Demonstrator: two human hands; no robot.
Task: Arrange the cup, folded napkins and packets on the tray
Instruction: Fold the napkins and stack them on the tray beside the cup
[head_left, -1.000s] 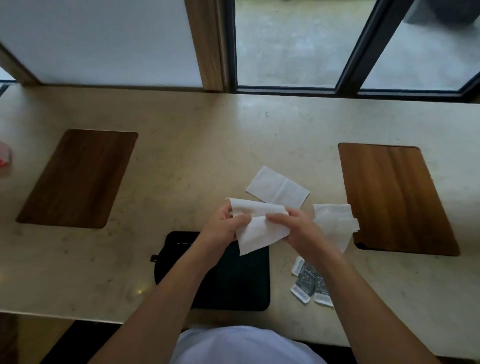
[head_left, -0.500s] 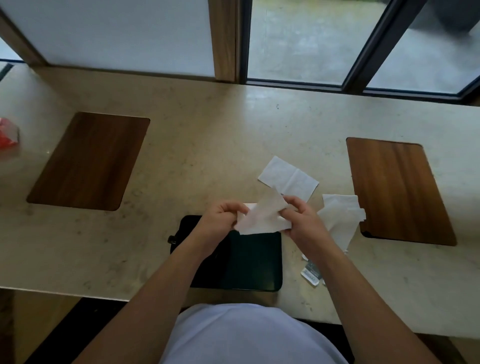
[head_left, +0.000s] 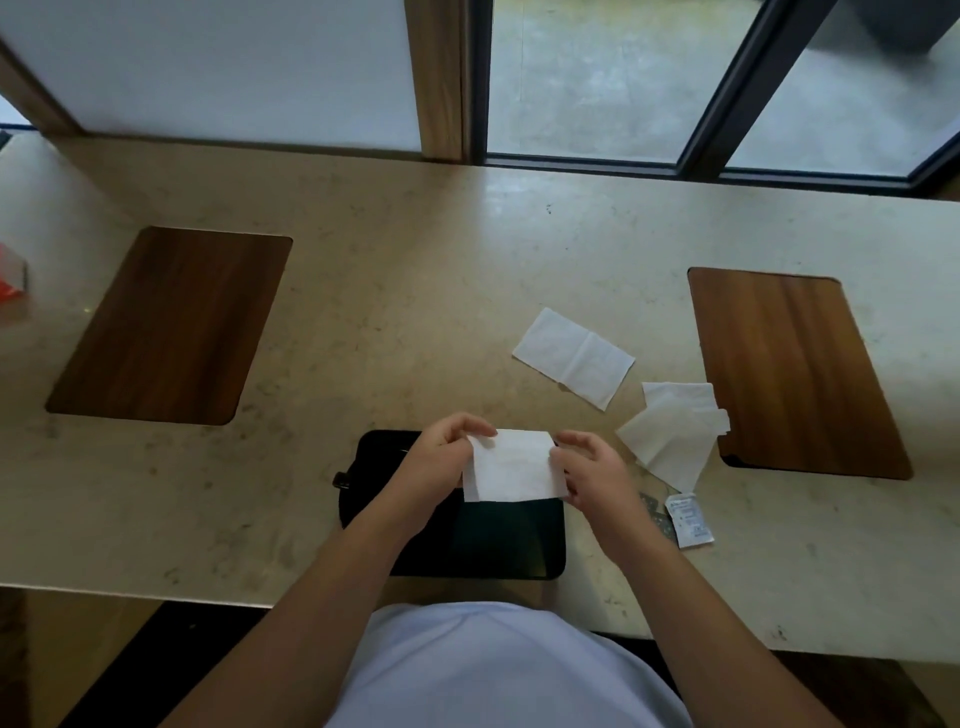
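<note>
Both hands hold one white folded napkin (head_left: 511, 465) flat over the far edge of a black tray (head_left: 498, 545) near the counter's front. My left hand (head_left: 441, 457) pinches its left edge and my right hand (head_left: 589, 470) pinches its right edge. Another napkin (head_left: 574, 356), folded once, lies on the counter beyond my right hand. A loose pile of napkins (head_left: 672, 434) lies further right. Small white and grey packets (head_left: 685, 519) lie beside my right wrist. No cup is visible; a dark lug (head_left: 340, 479) sticks out at the tray's left edge.
Two wooden inlays are set in the beige counter, one at left (head_left: 171, 327) and one at right (head_left: 789, 369). A red object (head_left: 11, 275) sits at the far left edge. Windows run along the back of the counter.
The napkin in my hands has gone from a crumpled, half-folded shape to a flat, neat rectangle. My hands have spread to its two side edges, over the tray.
</note>
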